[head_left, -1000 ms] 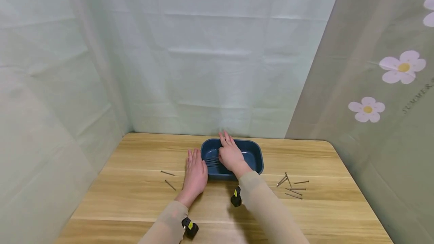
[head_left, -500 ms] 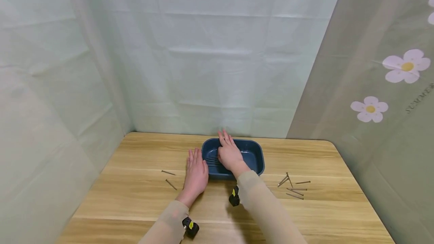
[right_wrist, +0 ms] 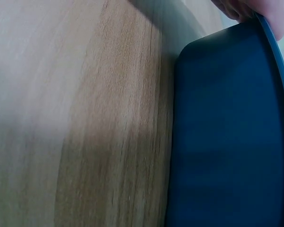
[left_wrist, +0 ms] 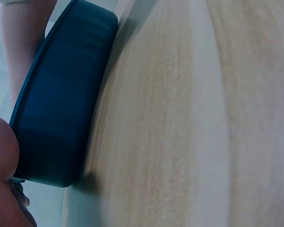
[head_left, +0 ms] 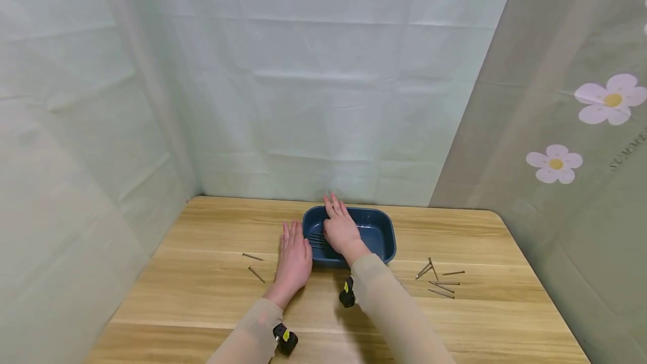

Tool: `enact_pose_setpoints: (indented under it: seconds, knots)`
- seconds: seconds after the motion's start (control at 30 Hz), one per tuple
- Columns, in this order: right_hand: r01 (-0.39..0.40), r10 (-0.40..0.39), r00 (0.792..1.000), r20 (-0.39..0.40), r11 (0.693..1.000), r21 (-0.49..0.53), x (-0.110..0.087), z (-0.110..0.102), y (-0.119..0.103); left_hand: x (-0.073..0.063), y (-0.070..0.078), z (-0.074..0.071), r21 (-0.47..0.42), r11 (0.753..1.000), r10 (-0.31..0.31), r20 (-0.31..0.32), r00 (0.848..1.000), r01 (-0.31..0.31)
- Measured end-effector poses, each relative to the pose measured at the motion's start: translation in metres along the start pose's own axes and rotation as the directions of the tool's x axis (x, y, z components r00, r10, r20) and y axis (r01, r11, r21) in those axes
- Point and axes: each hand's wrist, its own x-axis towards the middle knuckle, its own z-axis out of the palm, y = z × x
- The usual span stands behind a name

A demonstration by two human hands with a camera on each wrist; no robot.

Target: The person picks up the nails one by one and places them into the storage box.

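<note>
A dark blue rectangular tray (head_left: pixel 372 236) stands at the table's far edge in the head view. Several thin nails (head_left: pixel 317 241) lie side by side in its left end. My left hand (head_left: pixel 294 260) rests against that end from outside, fingers straight and pointing away, thumb at the rim. Over the tray's inside is my right hand (head_left: pixel 342 232), with some fingers stretched across the far rim. Its thumb and index finger bend down near the nails, but their tips are hidden. Both wrist views show mainly the outer wall (left_wrist: pixel 61 99) of the tray.
Two loose nails (head_left: pixel 253 256) lie on the wooden table (head_left: pixel 202 296) left of the tray. To the right are several more nails (head_left: pixel 441 283), some crossing each other. A pale curtain (head_left: pixel 323 100) hangs behind the table, with flower prints on the right.
The whole scene shifts slightly to the right in the head view. Both hands, the tray and the nails keep nearly the same places relative to each other.
</note>
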Motion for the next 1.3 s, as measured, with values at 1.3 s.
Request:
enact_pose_setpoints:
  seconds: [1.3]
  knots:
    - [0.016,-0.016,1.0,-0.014,0.999,0.038,-0.008,-0.012,0.001,0.001,0.002,-0.001,0.023,1.0,-0.01,0.03,0.999,0.009]
